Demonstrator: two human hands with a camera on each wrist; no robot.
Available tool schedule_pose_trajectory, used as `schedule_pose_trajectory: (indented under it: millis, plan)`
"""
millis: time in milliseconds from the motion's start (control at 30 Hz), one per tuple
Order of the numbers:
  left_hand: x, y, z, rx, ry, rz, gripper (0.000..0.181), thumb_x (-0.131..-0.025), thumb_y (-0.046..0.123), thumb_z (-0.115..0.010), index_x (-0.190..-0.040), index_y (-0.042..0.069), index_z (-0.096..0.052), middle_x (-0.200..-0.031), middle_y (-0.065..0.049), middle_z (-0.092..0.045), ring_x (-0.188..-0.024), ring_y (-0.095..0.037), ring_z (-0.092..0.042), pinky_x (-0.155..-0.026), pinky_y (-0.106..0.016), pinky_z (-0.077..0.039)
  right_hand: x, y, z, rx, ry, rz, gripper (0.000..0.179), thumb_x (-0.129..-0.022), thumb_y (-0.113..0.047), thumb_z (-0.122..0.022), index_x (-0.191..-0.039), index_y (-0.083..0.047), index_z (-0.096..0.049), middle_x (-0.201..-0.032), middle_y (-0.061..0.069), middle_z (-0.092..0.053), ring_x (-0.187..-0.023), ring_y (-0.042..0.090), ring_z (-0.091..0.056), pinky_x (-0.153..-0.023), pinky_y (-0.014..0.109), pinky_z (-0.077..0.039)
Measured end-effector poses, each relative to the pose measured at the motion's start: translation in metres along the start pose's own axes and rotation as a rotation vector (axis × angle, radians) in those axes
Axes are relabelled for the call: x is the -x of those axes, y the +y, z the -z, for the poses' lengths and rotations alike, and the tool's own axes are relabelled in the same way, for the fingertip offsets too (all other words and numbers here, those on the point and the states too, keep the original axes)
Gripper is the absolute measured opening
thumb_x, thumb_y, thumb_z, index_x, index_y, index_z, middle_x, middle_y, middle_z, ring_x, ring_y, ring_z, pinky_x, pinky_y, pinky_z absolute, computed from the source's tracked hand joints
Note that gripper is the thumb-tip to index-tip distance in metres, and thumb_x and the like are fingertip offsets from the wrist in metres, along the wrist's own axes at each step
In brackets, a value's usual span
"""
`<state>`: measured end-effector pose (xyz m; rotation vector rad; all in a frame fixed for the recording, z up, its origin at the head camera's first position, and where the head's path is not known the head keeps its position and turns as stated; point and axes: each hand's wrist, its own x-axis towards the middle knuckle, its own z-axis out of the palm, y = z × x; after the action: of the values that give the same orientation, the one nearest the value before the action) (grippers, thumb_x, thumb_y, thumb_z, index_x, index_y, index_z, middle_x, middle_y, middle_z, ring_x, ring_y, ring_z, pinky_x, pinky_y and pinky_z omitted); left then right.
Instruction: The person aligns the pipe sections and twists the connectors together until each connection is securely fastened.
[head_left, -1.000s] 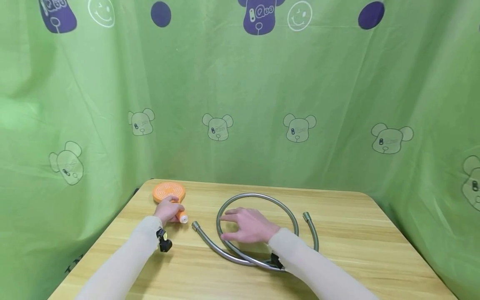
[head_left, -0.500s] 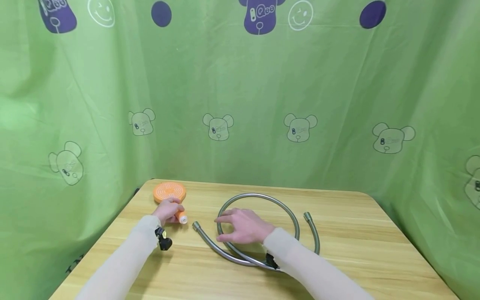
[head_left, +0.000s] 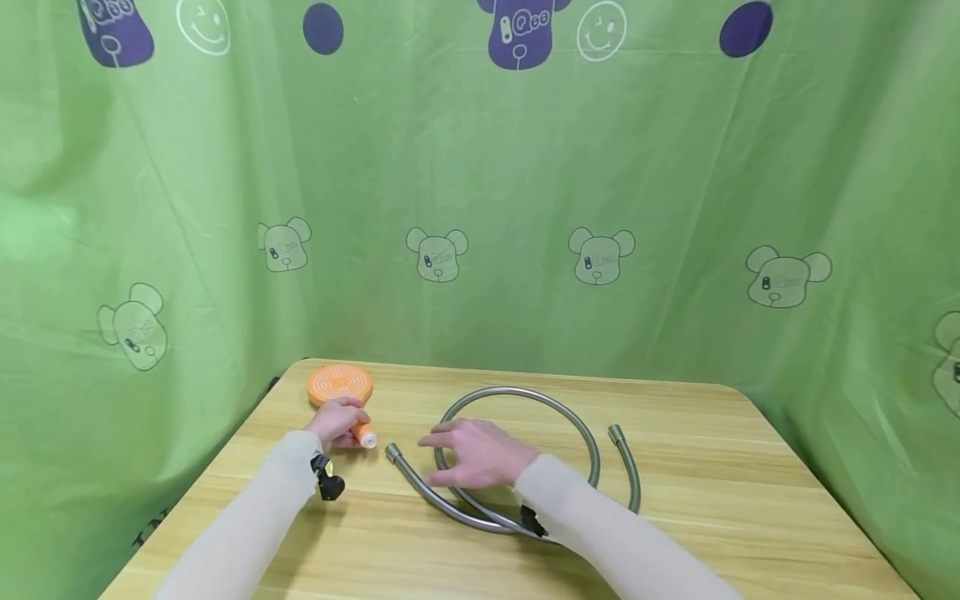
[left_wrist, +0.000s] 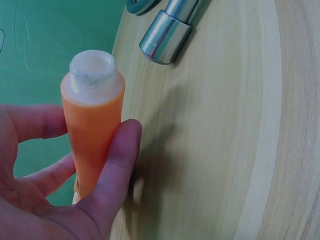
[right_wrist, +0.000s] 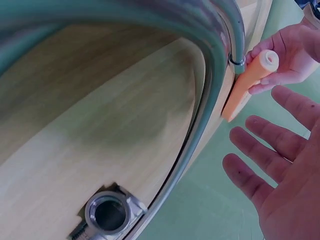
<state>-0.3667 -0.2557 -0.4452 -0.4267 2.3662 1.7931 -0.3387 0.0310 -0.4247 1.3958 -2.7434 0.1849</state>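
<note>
I have the left grip (head_left: 337,423) pinching the handle (left_wrist: 92,132) of an orange shower head (head_left: 340,383) with a round perforated face, near the pale wooden table's (head_left: 720,508) far-left corner. My right grip (head_left: 480,454), fingers spread, holding nothing, is above the coiled silvery metal hose (right_wrist: 216,55).

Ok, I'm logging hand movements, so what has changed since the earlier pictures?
The right hand has drifted a little leftward over the metal hose, taking hold of nothing. The left hand still grips the orange shower head; the hose lies as it did.
</note>
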Motion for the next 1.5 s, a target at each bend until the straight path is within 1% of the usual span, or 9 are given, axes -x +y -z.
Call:
schedule_pose_trajectory:
  millis: [300,733,833,900,1033,1167,1233,1367,1500]
  plan:
    - [-0.002,0.001,0.0,0.054,-0.037,-0.034,0.063,-0.091,0.0,-0.06,-0.149,-0.007,-0.036,-0.123,-0.028,-0.054,-0.088,-0.023,-0.062,-0.074,-0.036,-0.062,-0.014,-0.01,-0.002,-0.06,-0.053,0.004,0.065,-0.089,-0.06,-0.064,-0.143,-0.024,-0.057,-0.145,0.007,-0.058,-0.131,0.026,-0.057,-0.11,0.042,-0.047]
    - [-0.003,0.0,-0.002,0.058,-0.044,-0.038,0.06,-0.091,0.001,-0.061,-0.146,-0.007,-0.039,-0.117,-0.025,-0.055,-0.085,-0.023,-0.062,-0.073,-0.036,-0.062,-0.03,-0.016,-0.008,-0.142,-0.124,-0.034,0.067,-0.087,-0.056,-0.07,-0.142,-0.019,-0.058,-0.141,-0.001,-0.061,-0.13,0.018,-0.057,-0.11,0.036,-0.046]
    - [-0.003,0.0,-0.002,0.05,-0.04,-0.035,0.061,-0.091,0.002,-0.061,-0.147,-0.006,-0.039,-0.117,-0.024,-0.057,-0.084,-0.022,-0.063,-0.072,-0.035,-0.062,-0.033,-0.019,-0.007,-0.138,-0.145,-0.043,0.067,-0.086,-0.055,-0.071,-0.141,-0.018,-0.059,-0.139,-0.001,-0.063,-0.121,0.013,-0.061,-0.109,0.035,-0.047]
    - [-0.002,0.001,-0.003,0.044,-0.04,-0.035,0.061,-0.091,0.003,-0.061,-0.147,-0.006,-0.039,-0.117,-0.024,-0.057,-0.083,-0.022,-0.063,-0.072,-0.035,-0.062,-0.036,-0.021,-0.005,-0.144,-0.16,-0.05,0.067,-0.086,-0.053,-0.072,-0.141,-0.017,-0.059,-0.131,0.0,-0.067,-0.1,0.009,-0.065,-0.107,0.034,-0.049]
    - [-0.001,0.002,-0.003,0.039,-0.038,-0.036,0.06,-0.091,0.003,-0.061,-0.147,-0.006,-0.039,-0.117,-0.024,-0.058,-0.083,-0.022,-0.064,-0.072,-0.035,-0.062,-0.04,-0.024,-0.003,-0.15,-0.19,-0.074,0.068,-0.086,-0.053,-0.073,-0.142,-0.016,-0.058,-0.115,0.001,-0.072,-0.07,0.006,-0.054,-0.102,0.031,-0.051]
    - [0.0,0.002,-0.004,0.041,-0.045,-0.037,0.06,-0.092,0.002,-0.06,-0.146,-0.007,-0.039,-0.117,-0.025,-0.058,-0.084,-0.022,-0.063,-0.073,-0.035,-0.062,-0.045,-0.025,-0.005,-0.127,-0.205,-0.087,0.071,-0.084,-0.056,-0.073,-0.14,-0.015,-0.059,-0.121,0.0,-0.071,-0.081,0.004,-0.056,-0.102,0.032,-0.051]
    - [0.0,0.001,-0.004,0.044,-0.048,-0.033,0.06,-0.091,0.002,-0.06,-0.147,-0.007,-0.038,-0.118,-0.026,-0.057,-0.085,-0.023,-0.063,-0.073,-0.035,-0.062,-0.046,-0.026,-0.006,-0.118,-0.215,-0.092,0.072,-0.083,-0.057,-0.074,-0.139,-0.014,-0.06,-0.115,0.001,-0.072,-0.085,0.007,-0.061,-0.102,0.031,-0.051]
    - [-0.003,-0.001,-0.002,0.043,-0.054,-0.02,0.062,-0.092,0.002,-0.061,-0.149,-0.005,-0.038,-0.123,-0.028,-0.056,-0.086,-0.023,-0.064,-0.074,-0.035,-0.062,-0.049,-0.028,-0.009,-0.104,-0.226,-0.092,0.059,-0.082,-0.058,-0.075,-0.118,-0.012,-0.071,-0.089,-0.004,-0.069,-0.077,0.008,-0.061,-0.08,0.025,-0.055]
    - [-0.005,-0.003,-0.001,0.043,-0.059,-0.016,0.064,-0.092,0.003,-0.063,-0.15,-0.004,-0.037,-0.123,-0.027,-0.057,-0.082,-0.022,-0.065,-0.073,-0.035,-0.062,-0.052,-0.029,-0.012,-0.102,-0.241,-0.106,0.04,-0.082,-0.056,-0.077,-0.084,-0.017,-0.066,-0.067,-0.008,-0.053,-0.058,0.007,-0.049,-0.056,0.023,-0.046]
